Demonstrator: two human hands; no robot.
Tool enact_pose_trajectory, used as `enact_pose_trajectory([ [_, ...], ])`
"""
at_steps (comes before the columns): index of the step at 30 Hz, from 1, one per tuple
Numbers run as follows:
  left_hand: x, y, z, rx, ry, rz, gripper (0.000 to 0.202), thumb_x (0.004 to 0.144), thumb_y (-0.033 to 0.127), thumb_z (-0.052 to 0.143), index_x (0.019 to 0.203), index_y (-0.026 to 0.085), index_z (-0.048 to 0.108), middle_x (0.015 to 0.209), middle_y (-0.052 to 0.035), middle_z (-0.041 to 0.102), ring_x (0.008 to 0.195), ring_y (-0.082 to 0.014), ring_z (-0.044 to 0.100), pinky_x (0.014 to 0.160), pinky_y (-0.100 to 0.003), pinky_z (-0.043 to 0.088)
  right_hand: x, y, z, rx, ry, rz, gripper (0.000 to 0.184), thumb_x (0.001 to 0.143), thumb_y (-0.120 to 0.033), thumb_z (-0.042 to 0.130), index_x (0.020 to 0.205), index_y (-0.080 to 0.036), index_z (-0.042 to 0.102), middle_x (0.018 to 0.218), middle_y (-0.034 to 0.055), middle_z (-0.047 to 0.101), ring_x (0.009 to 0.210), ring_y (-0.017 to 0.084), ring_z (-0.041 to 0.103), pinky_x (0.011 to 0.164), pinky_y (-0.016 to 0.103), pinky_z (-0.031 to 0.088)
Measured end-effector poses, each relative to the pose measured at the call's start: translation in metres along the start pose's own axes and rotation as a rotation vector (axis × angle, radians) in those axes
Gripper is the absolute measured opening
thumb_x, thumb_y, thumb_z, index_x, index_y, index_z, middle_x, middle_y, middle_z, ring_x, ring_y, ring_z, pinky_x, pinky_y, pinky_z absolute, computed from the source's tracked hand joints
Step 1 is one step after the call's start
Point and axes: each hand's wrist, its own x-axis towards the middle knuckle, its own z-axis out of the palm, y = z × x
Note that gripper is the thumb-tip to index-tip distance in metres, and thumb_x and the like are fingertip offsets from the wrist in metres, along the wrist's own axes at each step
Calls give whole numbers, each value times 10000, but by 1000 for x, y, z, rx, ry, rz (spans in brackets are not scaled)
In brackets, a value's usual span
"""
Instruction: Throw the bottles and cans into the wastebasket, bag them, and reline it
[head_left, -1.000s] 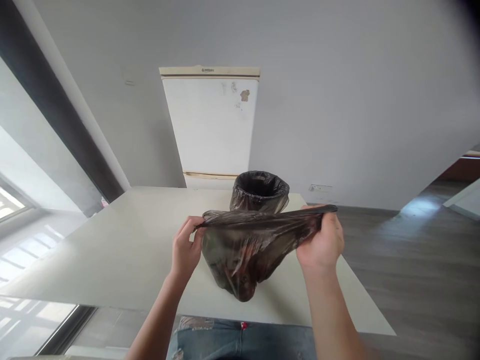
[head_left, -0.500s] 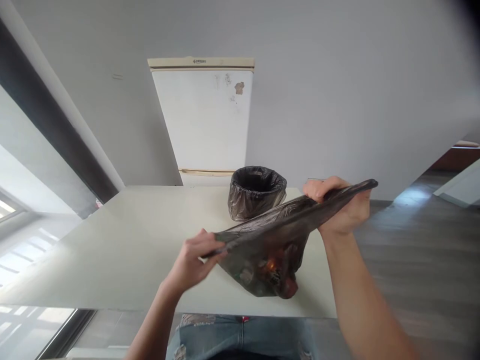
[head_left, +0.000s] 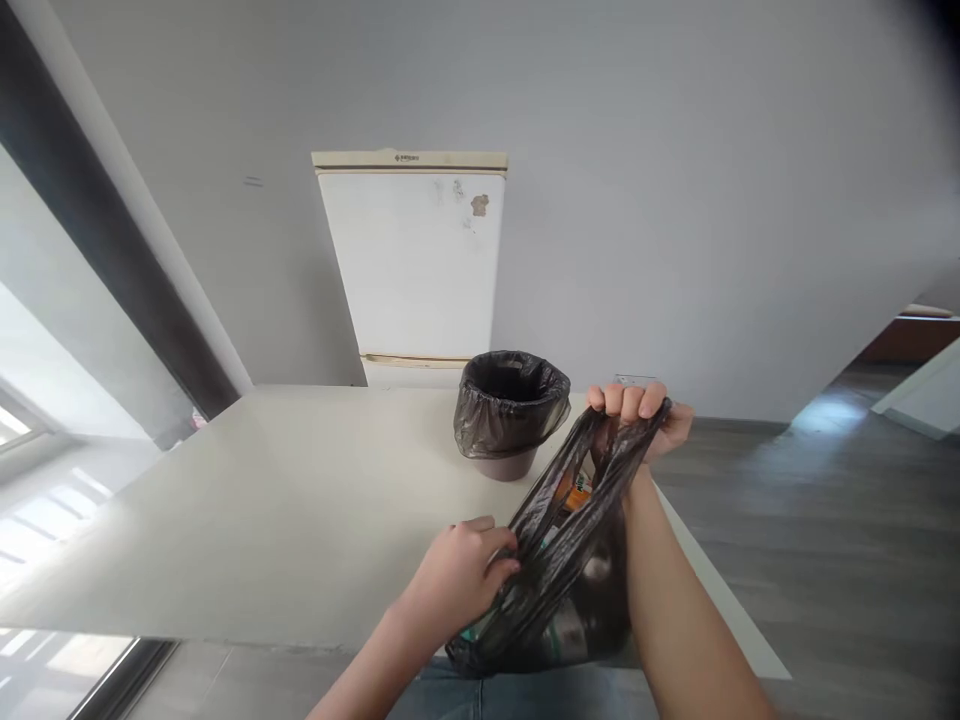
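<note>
A filled black garbage bag [head_left: 547, 600] hangs at the near edge of the table, its thin plastic showing orange, green and white items inside. My right hand [head_left: 637, 415] is closed in a fist around one side of its rim, held up high. Lower and to the left, my left hand [head_left: 476, 565] pinches the opposite side of the mouth between thumb and fingers. Between the two hands the mouth gapes as a narrow slit. Behind the bag stands a small trash can [head_left: 510, 415] lined with another black bag folded over its rim.
The pale table [head_left: 300, 510] spreads under the trash can and off to the left. A white refrigerator [head_left: 416, 260] stands against the grey wall [head_left: 675, 200] beyond it. Grey floor [head_left: 825, 530] lies to the right, and a bright window area is at left.
The garbage bag was stretched wide between both hands; now its mouth is drawn narrower and the bag hangs lower. My left hand has moved right and down, my right hand slightly left.
</note>
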Motion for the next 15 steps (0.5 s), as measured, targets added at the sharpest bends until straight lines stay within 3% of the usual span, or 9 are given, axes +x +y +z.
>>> enact_pose_trajectory([
  [3, 6, 14, 17, -21, 26, 201, 257, 1029, 194, 481, 1178, 240, 685, 1143, -76, 688, 1033, -219, 686, 899, -293, 526, 9, 7, 8, 135, -1, -55, 546, 923, -477, 636, 597, -211, 288, 446, -69, 117, 498, 131, 69, 528, 322, 199],
  [5, 11, 20, 29, -46, 29, 211, 299, 1043, 156, 402, 1177, 219, 662, 1161, -88, 690, 1037, -209, 693, 907, -288, 531, 15, 12, 17, 203, 4, -81, 543, 930, -461, 638, 599, -214, 284, 450, -72, 113, 497, 131, 54, 519, 325, 185],
  [8, 21, 18, 43, 45, 7, -35, 303, 1018, 127, 413, 1189, 218, 646, 1055, -95, 727, 921, -233, 728, 808, -312, 542, 16, 15, 31, 242, 26, -86, 537, 939, -454, 635, 604, -218, 288, 451, -76, 110, 501, 134, 46, 524, 328, 188],
  [11, 28, 4, 49, 191, -34, -315, 379, 1017, 156, 442, 1345, 253, 604, 957, -92, 756, 839, -266, 748, 733, -332, 531, 11, 6, 34, 176, -27, 12, 553, 960, -497, 598, 580, -212, 313, 441, -66, 125, 502, 134, 89, 552, 331, 226],
  [15, 28, -21, 49, 280, 60, -467, 298, 1044, 267, 472, 1234, 192, 688, 1150, -158, 734, 1059, -319, 712, 839, -386, 547, 4, -28, 18, 3, -265, 146, 635, 989, -573, 471, 489, -202, 341, 434, -30, 174, 522, 149, 232, 645, 379, 321],
])
